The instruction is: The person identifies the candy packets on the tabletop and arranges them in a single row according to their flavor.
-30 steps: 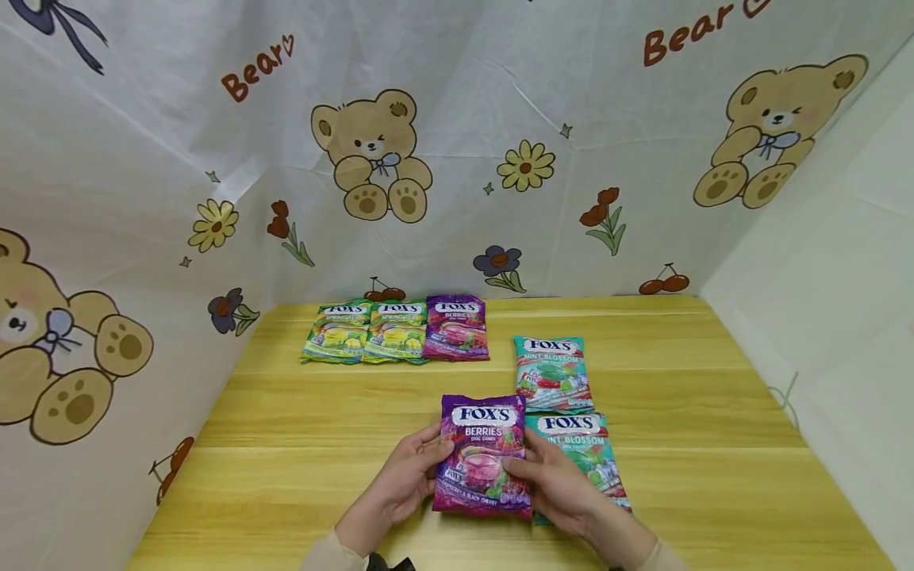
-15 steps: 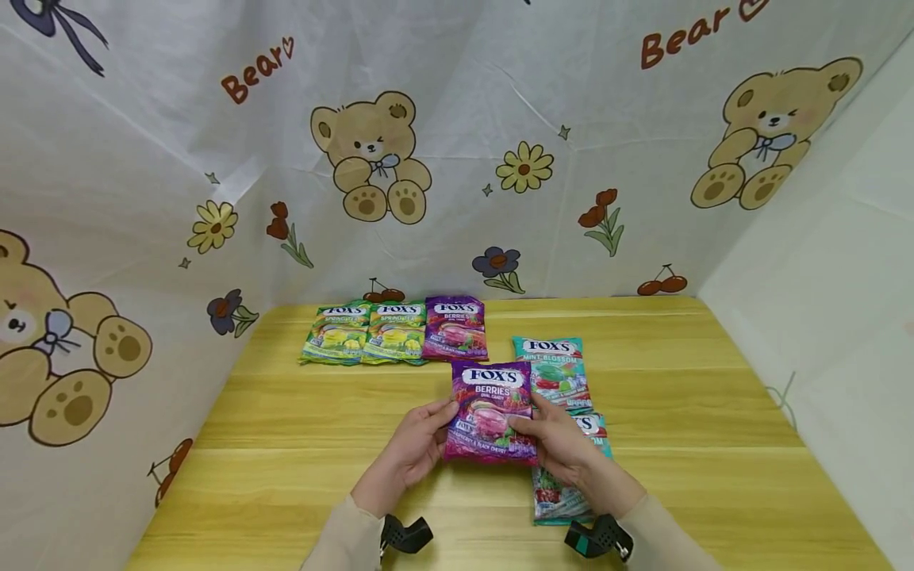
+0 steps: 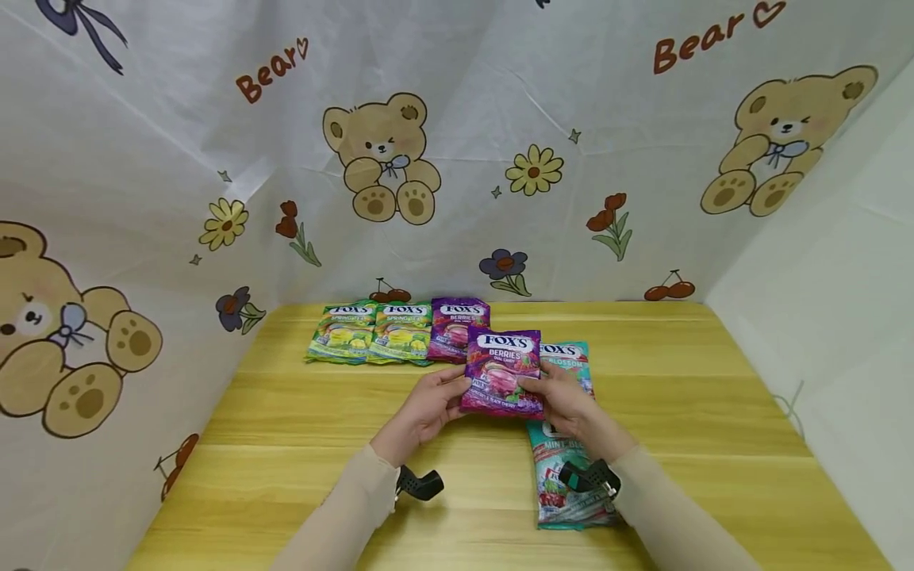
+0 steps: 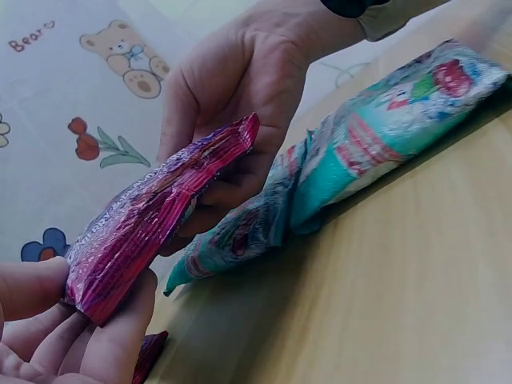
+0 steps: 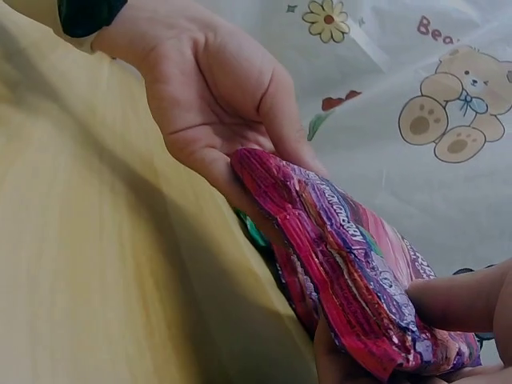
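Between both hands is a purple Fox's Berries candy bag (image 3: 503, 373), raised above the table with its front facing up. My left hand (image 3: 435, 400) grips its left edge, thumb on top and fingers beneath. On the opposite edge my right hand (image 3: 567, 396) pinches it the same way. In the left wrist view the bag's pink lower seam (image 4: 160, 232) shows between the two hands. Behind it lies another purple Berries bag (image 3: 450, 329), partly overlapped in the head view. A teal Mint Blossom bag (image 3: 578, 369) is partly hidden behind the right hand.
Two green-yellow Spring Tea bags (image 3: 343, 333) lie side by side at the back left of the wooden table (image 3: 286, 444). A second Mint Blossom bag (image 3: 560, 476) lies under the right forearm. A bear-print cloth (image 3: 471, 246) hangs behind the table.
Both hands have carried the Berries bag forward, away from the body and slightly right, toward the back row. It now overlaps the rear Berries bag in view. The head view has shifted slightly.
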A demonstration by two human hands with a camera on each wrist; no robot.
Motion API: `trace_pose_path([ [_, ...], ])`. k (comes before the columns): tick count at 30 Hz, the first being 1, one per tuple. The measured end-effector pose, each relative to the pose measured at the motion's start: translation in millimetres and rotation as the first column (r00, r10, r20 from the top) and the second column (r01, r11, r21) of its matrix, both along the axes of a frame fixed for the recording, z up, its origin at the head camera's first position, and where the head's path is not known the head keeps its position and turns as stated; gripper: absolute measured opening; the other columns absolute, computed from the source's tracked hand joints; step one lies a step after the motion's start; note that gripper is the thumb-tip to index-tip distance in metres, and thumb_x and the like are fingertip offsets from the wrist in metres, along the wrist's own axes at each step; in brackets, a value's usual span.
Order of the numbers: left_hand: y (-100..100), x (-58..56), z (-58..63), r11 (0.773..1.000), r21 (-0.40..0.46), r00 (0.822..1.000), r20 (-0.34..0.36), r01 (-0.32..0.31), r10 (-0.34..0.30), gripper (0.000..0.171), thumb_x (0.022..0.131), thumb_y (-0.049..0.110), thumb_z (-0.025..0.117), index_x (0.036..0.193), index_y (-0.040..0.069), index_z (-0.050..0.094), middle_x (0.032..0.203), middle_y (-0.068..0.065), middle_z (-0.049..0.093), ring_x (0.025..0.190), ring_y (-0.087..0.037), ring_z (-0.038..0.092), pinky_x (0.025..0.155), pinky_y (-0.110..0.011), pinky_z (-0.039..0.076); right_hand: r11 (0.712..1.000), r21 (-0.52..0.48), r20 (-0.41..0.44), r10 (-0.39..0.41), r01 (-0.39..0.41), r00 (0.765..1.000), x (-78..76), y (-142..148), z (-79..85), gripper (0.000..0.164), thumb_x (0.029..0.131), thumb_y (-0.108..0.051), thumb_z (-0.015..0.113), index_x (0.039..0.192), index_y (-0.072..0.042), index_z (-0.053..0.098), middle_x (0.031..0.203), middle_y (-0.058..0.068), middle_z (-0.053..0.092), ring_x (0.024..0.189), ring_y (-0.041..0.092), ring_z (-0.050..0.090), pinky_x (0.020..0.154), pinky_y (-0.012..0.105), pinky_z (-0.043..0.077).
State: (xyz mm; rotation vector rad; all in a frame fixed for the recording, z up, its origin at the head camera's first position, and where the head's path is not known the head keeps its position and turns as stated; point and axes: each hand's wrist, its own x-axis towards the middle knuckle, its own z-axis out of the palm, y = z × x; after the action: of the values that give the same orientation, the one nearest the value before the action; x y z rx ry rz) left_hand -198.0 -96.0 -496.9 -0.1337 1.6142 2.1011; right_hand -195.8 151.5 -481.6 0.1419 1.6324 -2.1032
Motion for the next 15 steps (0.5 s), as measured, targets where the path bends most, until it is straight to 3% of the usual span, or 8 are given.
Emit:
trace_pose_path([
  [10, 17.6, -35.0, 4.2, 0.998, -0.012, 0.998, 0.019, -0.065, 0.066, 0.053, 0.106, 0.012, 0.058, 0.157, 0.010, 0.044, 0.147, -0.020, 0.059, 0.104, -0.020, 0.072, 0.091, -0.037, 0.062, 0.999, 0.026, 0.002, -0.030, 0.030, 1.000, -34.3, 7.7, 6.5, 0.078, 0.105, -0.008, 0.057, 0.167, -0.013, 0.011, 0.150, 0.017, 0.044, 0.109, 0.015, 0.064, 0.092, 0.030, 0.061],
  [15, 27.7, -49.0, 2.3, 0.994, -0.081, 0.997, -0.019, -0.072, 0.071, 0.052, 0.107, 0.010, 0.055, 0.157, 0.009, 0.043, 0.146, -0.020, 0.059, 0.111, -0.024, 0.072, 0.095, -0.039, 0.061, 1.000, 0.018, 0.026, -0.021, 0.021, 0.999, -50.8, 13.8, 6.1, 0.078, 0.104, -0.006, 0.056, 0.167, -0.016, 0.011, 0.150, 0.016, 0.045, 0.111, 0.017, 0.063, 0.091, 0.030, 0.061],
])
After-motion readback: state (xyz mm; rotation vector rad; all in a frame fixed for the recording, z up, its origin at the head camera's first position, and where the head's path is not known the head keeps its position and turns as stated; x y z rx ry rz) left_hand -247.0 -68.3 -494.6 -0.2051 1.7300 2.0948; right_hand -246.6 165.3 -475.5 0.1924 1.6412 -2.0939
